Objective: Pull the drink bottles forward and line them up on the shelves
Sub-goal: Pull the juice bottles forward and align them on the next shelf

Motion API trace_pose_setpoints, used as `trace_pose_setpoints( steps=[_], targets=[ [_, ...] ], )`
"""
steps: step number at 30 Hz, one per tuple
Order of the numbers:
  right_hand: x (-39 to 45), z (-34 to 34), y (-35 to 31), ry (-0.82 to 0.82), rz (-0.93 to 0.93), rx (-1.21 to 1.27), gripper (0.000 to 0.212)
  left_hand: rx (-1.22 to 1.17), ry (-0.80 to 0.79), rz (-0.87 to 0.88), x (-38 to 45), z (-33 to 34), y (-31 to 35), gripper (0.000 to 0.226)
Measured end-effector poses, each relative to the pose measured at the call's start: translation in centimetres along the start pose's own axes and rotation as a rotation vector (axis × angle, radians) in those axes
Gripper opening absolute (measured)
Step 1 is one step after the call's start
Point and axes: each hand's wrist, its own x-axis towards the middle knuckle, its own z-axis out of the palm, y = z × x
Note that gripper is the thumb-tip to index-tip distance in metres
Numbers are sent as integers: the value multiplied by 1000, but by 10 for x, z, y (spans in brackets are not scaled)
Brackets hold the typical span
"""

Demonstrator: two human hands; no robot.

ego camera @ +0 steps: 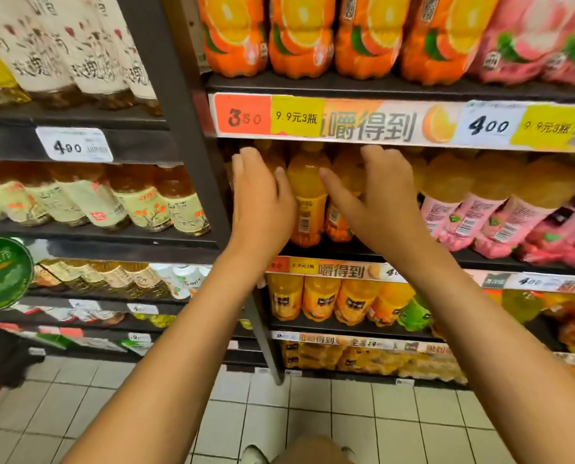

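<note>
Orange drink bottles point(308, 199) stand on 2nd shelf point(480, 259) under the price strip point(363, 123), left of pink-label bottles point(463, 219). Left hand point(262, 199) and right hand point(376, 199) reach in either side of one bottle, fingers extended, touching; no clear grasp.

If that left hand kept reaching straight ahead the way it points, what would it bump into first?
Most likely the orange drink bottles on the second shelf: the left hand points up and inward at that row, fingers straight. Depth is unclear; it may already touch one.
</note>
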Motion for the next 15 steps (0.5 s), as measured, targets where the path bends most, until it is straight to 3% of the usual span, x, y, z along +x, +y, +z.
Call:
trace_pose_setpoints(
  steps=[6, 11, 15],
  targets=[
    [10, 27, -17, -44, 4, -79, 48, 111, -25, -75, 17, -2, -8, 18],
    [22, 27, -22, -81, 18, -252, 42, 147, -47, -106, 21, -4, -2, 19],
    [21, 23, -20, -106, -12, -148, 36, 153, -73, -145, 26, -3, 1, 18]
  ],
)
